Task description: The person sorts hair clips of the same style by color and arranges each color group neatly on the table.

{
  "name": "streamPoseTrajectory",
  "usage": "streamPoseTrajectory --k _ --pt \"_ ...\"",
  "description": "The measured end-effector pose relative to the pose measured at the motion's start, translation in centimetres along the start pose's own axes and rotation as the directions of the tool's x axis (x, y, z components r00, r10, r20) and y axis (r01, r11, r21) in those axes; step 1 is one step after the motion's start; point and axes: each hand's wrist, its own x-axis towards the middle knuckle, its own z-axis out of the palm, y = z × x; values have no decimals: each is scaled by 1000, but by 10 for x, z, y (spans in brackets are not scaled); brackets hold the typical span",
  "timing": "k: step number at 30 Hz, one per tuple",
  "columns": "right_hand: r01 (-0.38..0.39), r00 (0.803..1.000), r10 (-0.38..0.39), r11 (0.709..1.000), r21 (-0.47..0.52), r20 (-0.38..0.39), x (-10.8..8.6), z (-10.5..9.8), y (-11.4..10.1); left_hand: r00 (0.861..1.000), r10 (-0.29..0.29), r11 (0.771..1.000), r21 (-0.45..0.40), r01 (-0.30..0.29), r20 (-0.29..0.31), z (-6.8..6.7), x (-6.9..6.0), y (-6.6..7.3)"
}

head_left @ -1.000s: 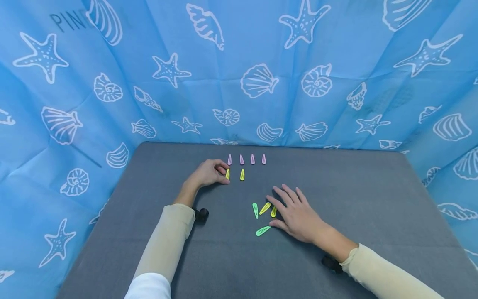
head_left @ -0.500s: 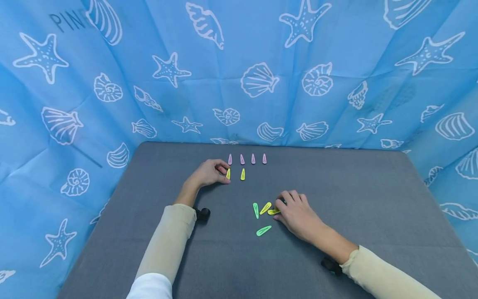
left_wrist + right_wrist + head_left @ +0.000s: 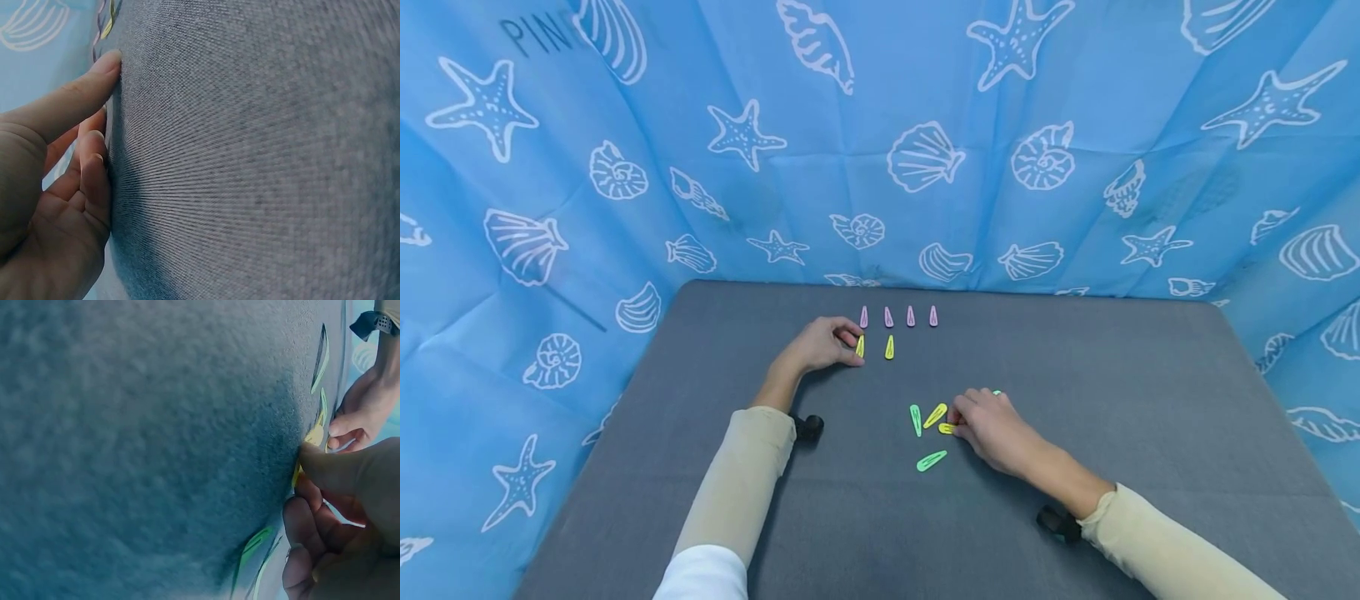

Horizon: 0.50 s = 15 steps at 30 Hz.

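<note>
In the head view the left hand (image 3: 823, 343) has thumb and fingertips around a yellow clip (image 3: 861, 347) at the left end of the yellow pair; another yellow clip (image 3: 890, 347) lies to its right. The right hand (image 3: 1000, 433) pinches a yellow clip (image 3: 947, 428) by one end, also seen in the right wrist view, where the right hand (image 3: 350, 506) has its thumb on the yellow clip (image 3: 314, 435). Beside it lie a loose yellow clip (image 3: 935, 415) and green clips (image 3: 915, 420) (image 3: 932, 461). The left wrist view shows the left hand (image 3: 62, 169) against the cloth.
A row of several pink clips (image 3: 911, 316) lies behind the yellow pair. Part of a green clip (image 3: 997, 392) shows behind the right hand. Grey cloth (image 3: 700, 500) covers the table, and a blue curtain (image 3: 880, 200) with white shells stands behind it.
The right hand's spread fingers have drawn together onto a yellow clip, which has turned from slanted to nearly sideways. The left hand has stayed at its clip.
</note>
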Motion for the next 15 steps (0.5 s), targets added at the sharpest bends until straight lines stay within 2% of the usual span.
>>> streamPoseTrajectory --k 5,11,15 --pt "42 999 -43 998 40 19 2 -3 0 1000 -2 1000 1 2 -4 0 0 0" --pt "-8 994 -18 971 241 104 6 -10 4 1000 4 1000 6 -4 7 -1 -1 0" --pt "-10 997 -15 950 312 79 9 -15 10 1000 3 1000 1 -3 8 -1 -2 0"
